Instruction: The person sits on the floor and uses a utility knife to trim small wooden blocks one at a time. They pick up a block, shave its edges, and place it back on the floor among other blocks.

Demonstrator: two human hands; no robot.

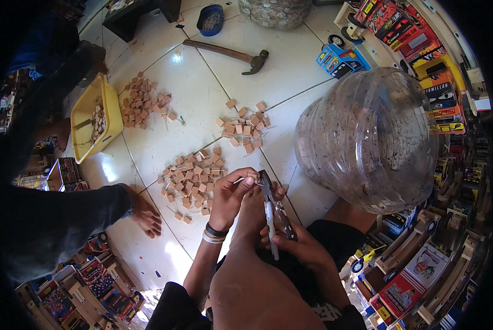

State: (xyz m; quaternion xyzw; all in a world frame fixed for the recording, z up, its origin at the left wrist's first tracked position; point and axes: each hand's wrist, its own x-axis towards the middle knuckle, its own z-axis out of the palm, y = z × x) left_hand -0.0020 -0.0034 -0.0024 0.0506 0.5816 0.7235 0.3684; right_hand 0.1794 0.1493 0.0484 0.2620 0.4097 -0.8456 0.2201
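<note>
My left hand (231, 199) is closed in a pinch on a small wooden block, mostly hidden by the fingers, with a thin nail at the pliers' jaws. My right hand (302, 245) grips the pliers (270, 225), which have one white handle and one dark, worn handle. Their jaws point away from me and meet the left fingertips above my bare foot. Just beyond my left hand lies a pile of small wooden blocks (194, 177), several with thin nails sticking out. A smaller cluster of blocks (247, 130) sits farther off.
Another block pile (139, 102) lies beside a yellow tub (117, 118). A hammer (224, 51) and a blue dish of nails (211, 10) are farther away. At right stands a large clear plastic container (362, 143), near stacked toy trucks (444, 93). Someone else's foot (143, 212) rests at left.
</note>
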